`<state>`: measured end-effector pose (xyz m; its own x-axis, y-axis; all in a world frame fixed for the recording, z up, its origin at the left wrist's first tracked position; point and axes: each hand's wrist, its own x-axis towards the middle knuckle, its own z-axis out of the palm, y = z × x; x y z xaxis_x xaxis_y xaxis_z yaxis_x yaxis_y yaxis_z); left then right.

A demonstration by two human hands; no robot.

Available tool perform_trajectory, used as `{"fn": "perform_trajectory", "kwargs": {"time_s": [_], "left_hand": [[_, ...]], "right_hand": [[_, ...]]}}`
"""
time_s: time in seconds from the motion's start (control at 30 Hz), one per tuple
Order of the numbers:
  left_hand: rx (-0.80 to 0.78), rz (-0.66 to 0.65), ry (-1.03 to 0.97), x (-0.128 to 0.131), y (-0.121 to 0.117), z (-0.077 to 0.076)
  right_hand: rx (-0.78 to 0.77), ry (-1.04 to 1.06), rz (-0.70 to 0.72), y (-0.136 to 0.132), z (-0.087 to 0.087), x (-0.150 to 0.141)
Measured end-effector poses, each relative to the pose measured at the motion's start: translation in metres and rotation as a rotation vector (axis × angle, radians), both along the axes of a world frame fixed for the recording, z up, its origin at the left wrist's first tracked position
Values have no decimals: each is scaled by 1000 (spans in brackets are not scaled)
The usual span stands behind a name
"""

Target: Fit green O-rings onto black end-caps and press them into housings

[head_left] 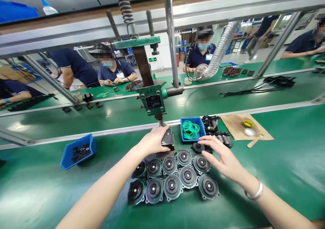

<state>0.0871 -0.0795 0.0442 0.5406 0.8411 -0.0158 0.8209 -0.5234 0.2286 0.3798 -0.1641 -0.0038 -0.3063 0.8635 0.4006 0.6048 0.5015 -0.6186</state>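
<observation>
My left hand grips a black rectangular block at the foot of the press, thumb along its near edge and fingers at the far side. The green press head stands right above it. My right hand has its fingers apart, close to a black round part in front of the blue bin; whether the fingertips touch it I cannot tell. Between my arms lie two rows of black round housings with metal centres, several showing green rings.
A blue bin holds green rubber rings. Dark motor-like parts are heaped beside it. Cardboard bears a yellow lid and a wooden stick. At left, another blue bin contains small black pieces. Co-workers sit across the bench.
</observation>
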Motion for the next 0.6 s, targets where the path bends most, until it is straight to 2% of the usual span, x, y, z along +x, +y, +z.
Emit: {"fn": "perform_trajectory", "kwargs": {"time_s": [0.1,0.2,0.37,0.47,0.53,0.6], "left_hand": [[-11,49,29,8,10,-7],[-9,73,35,11,9,-8],[-16,55,67,16,12,-9],[-18,42,48,15,14,-11],[-31,47,-13,10,16,-9],[-20,109,-148,3,21,-1]], "right_hand": [[70,26,-97,1,2,34],[161,-6,-256,4,0,77],[279,-186,-572,14,-18,156],[266,-322,-582,15,-34,190],[245,-437,-514,16,-45,203],[226,-555,-430,17,-55,207]]}}
